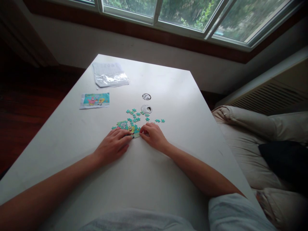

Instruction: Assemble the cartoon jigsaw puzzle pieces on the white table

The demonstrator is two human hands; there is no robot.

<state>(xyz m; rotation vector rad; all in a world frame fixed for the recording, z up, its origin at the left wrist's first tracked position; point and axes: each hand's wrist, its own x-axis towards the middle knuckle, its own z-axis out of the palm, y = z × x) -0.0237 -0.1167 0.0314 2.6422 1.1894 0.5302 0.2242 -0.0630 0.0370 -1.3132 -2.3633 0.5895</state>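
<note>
A partly joined jigsaw puzzle [131,129] with cartoon figures on a teal ground lies flat on the white table. My left hand [116,139] rests over its left and near side, fingers stretched out and lying on the pieces. At the puzzle's right edge is my right hand [152,133], its thumb and fingertips pinched together against the edge; whatever they pinch is hidden. Loose teal puzzle pieces [134,120] are scattered just beyond the joined part. A couple more pieces [160,121] lie to the right, past my right hand.
On the table's left lies a cartoon picture sheet [94,100]. Behind it are papers in a clear plastic sleeve [110,75]. Two round holes or inserts [146,96] sit in the white table [168,86] beyond the pieces. A beige sofa [243,141] stands to the right.
</note>
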